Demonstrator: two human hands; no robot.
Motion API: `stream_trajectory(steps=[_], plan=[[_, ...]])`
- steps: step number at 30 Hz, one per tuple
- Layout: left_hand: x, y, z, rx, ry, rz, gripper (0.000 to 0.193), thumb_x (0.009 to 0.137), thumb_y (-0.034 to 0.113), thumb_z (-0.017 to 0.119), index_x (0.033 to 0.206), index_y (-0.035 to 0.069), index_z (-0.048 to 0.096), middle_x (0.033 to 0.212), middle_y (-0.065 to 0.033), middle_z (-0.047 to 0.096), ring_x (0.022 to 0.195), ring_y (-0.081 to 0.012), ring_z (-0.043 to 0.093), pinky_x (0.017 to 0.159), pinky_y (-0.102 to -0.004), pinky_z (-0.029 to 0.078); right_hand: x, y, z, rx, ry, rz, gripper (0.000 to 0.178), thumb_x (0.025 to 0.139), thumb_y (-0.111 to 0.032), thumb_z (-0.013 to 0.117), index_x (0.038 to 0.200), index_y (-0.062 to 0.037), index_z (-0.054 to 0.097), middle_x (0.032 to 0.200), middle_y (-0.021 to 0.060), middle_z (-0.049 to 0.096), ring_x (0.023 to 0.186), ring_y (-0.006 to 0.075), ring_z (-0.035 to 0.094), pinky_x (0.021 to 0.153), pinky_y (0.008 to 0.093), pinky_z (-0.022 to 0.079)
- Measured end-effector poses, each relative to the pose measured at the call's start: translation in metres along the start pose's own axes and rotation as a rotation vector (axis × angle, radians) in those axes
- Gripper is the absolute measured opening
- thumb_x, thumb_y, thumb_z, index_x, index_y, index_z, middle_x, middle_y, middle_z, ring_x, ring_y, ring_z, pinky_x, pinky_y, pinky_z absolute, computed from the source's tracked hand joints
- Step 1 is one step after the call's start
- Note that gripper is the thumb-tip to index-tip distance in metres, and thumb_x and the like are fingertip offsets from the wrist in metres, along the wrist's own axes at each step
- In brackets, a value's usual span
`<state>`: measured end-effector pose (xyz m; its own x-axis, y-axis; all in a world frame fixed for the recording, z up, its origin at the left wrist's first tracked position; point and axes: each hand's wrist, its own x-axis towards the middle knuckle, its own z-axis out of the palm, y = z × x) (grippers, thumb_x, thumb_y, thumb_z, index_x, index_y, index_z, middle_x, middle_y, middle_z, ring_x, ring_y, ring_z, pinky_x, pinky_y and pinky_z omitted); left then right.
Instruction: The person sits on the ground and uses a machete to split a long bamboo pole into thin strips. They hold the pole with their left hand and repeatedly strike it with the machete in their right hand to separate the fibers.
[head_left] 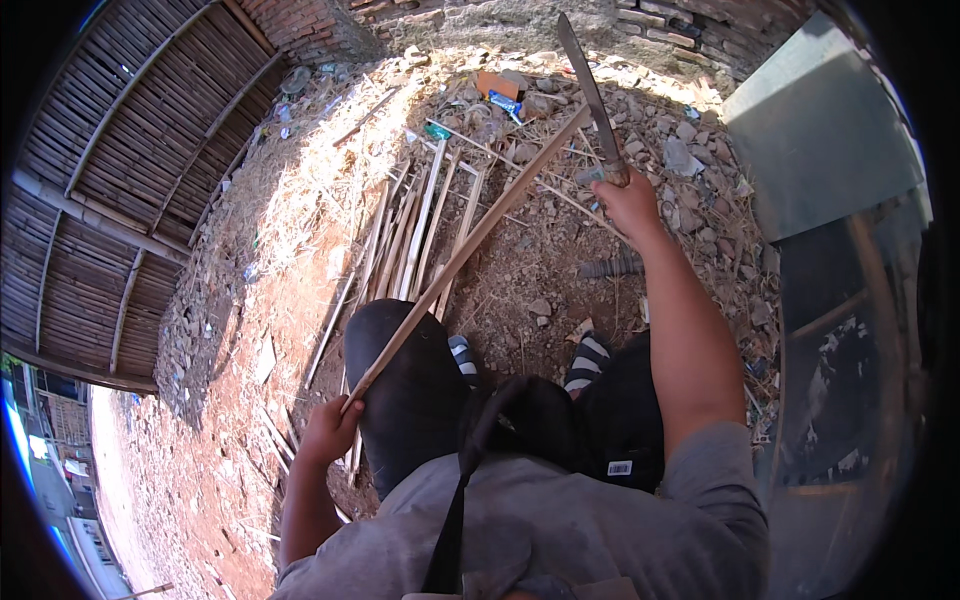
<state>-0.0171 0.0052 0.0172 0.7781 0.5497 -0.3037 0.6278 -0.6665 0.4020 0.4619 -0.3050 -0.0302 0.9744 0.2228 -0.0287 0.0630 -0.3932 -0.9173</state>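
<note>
My right hand (630,205) is closed round the handle of a machete (592,92), whose long dark blade points up and away from me. In my left hand (332,430) I grip the near end of a long bamboo strip (462,255). It slants from beside my left knee up to the far right, its far end close by the blade. Whether blade and strip touch, I cannot tell. Ahead of my knees lies a bundle of split bamboo strips (405,235) on the ground.
A ridged dark cylindrical piece (612,268) lies before my right foot. Rubble (690,205) and litter spread toward a brick wall (680,45). A woven bamboo panel (90,170) stands at left, a grey sheet (825,130) at right. More strips (275,440) lie left of me.
</note>
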Motion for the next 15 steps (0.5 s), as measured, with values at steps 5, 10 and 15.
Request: stream_trajectory(steps=[5,10,15], plan=[[-0.007,0.018,-0.009,0.095,0.054,0.008,0.038,0.095,0.036,0.067,0.087,-0.002,0.067,0.072,-0.0254,0.065,0.073,-0.0432,0.068,0.064,-0.0482,0.049,-0.015,-0.019,-0.006,0.099,0.006,-0.069,0.031,0.083,-0.024,0.076,0.102,-0.0035,0.064,0.07,0.0026,0.059,0.065,0.0178,0.058,0.061,0.0367,0.046],[-0.012,0.037,-0.02,0.091,0.06,-0.01,0.038,0.092,0.039,0.07,0.089,0.001,0.066,0.072,-0.0222,0.067,0.072,-0.0407,0.069,0.066,-0.0466,0.051,-0.029,-0.032,0.004,0.464,-0.28,0.009,0.024,0.085,-0.017,0.077,0.101,-0.0049,0.064,0.068,-0.0021,0.054,0.058,0.0105,0.053,0.053,0.0292,0.043],[-0.01,0.042,-0.019,0.047,0.036,-0.006,0.035,0.093,0.035,0.07,0.1,0.001,0.063,0.072,-0.0162,0.07,0.072,-0.0292,0.072,0.065,-0.0397,0.053,-0.056,-0.057,0.019,0.269,-0.464,-0.037,0.028,0.087,-0.022,0.079,0.102,-0.0046,0.064,0.07,-0.0015,0.055,0.058,0.0096,0.053,0.053,0.0293,0.044]])
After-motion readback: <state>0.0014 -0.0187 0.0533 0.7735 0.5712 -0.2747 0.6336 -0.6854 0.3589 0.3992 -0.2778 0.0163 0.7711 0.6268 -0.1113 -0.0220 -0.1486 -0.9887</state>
